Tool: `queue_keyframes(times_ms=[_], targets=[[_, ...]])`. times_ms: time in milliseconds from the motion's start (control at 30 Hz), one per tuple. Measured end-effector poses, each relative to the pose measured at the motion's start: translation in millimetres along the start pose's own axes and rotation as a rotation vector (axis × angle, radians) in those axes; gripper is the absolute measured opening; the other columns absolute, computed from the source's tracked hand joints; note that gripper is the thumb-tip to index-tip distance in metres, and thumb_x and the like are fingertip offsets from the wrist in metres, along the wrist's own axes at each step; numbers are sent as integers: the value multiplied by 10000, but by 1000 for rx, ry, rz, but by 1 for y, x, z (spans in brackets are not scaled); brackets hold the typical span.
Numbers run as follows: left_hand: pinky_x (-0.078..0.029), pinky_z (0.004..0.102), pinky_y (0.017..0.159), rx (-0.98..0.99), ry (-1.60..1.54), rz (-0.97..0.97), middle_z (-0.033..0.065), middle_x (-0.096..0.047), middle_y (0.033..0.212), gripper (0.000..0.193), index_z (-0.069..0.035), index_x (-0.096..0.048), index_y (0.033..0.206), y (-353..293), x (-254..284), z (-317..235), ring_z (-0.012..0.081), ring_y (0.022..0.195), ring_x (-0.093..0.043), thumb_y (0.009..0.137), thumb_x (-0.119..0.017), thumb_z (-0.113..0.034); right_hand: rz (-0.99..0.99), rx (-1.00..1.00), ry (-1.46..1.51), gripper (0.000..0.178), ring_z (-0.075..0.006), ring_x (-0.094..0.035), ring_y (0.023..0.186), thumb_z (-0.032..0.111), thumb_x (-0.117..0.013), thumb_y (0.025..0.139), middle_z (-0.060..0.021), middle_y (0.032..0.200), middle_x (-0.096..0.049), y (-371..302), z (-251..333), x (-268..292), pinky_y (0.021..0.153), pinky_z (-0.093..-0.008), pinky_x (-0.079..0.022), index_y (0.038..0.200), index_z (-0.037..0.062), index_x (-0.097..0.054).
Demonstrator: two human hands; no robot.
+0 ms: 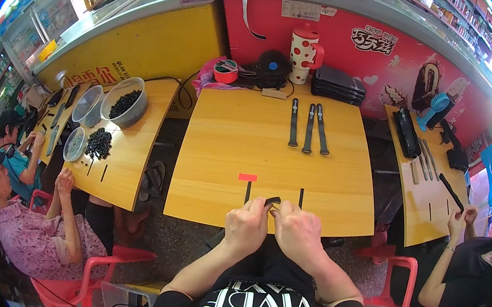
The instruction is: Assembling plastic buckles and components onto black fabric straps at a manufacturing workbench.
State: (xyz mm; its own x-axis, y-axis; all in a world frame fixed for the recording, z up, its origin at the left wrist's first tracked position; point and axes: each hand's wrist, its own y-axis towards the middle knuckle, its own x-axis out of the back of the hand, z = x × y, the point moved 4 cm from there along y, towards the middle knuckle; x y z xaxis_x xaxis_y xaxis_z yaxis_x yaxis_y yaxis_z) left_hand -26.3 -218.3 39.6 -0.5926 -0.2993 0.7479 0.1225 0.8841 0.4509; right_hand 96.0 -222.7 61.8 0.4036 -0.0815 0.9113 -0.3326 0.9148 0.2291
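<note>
At the near edge of the table, my left hand (246,229) and my right hand (298,231) are close together, fingers pinched on a black strap (273,201). A short folded-looking end of it shows between the fingertips; the rest is mostly hidden by my hands. Farther off on the wooden table (230,133) lie three black straps, one (294,122) apart from a neighbouring pair (315,128). Just beyond my hands are two dark strips (301,198) on the tabletop and a red rectangle (247,177) above the left one.
Along the far edge stand a spotted tumbler (301,57), a stack of black pouches (338,86) and a roll of red tape (226,72). Clear tubs (124,102) with black pieces stand on the left table. People work at both sides, a person's hand (65,180) at left.
</note>
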Motion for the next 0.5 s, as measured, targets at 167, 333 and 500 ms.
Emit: queue_keyframes(times_ms=[167,333,500], targets=[[-427,255,441,366,-907,115,51,-598,661,195,28,-627,1013,-5,-8,28,127,478,-547,951,-567,-147,-130,-65,202,132,-371,-593,628,86,-618,866,-179,707,-593,-10,-11,15,522,-430,-426,772,18,-554],[-339,173,416,628,-1360,218,-2,-561,654,214,-5,-646,1008,-1,-11,29,50,459,-450,990,-516,-174,-220,-54,333,81,-369,-594,604,69,-608,871,-168,731,-606,-8,-12,20,509,-438,-435,818,26,-564],[-343,179,414,624,-1447,285,7,-564,656,212,-7,-647,1023,-4,-14,23,51,460,-457,992,-515,-171,-241,-33,373,112,-364,-585,589,73,-606,882,-165,707,-590,-5,-7,14,493,-430,-423,799,30,-544]])
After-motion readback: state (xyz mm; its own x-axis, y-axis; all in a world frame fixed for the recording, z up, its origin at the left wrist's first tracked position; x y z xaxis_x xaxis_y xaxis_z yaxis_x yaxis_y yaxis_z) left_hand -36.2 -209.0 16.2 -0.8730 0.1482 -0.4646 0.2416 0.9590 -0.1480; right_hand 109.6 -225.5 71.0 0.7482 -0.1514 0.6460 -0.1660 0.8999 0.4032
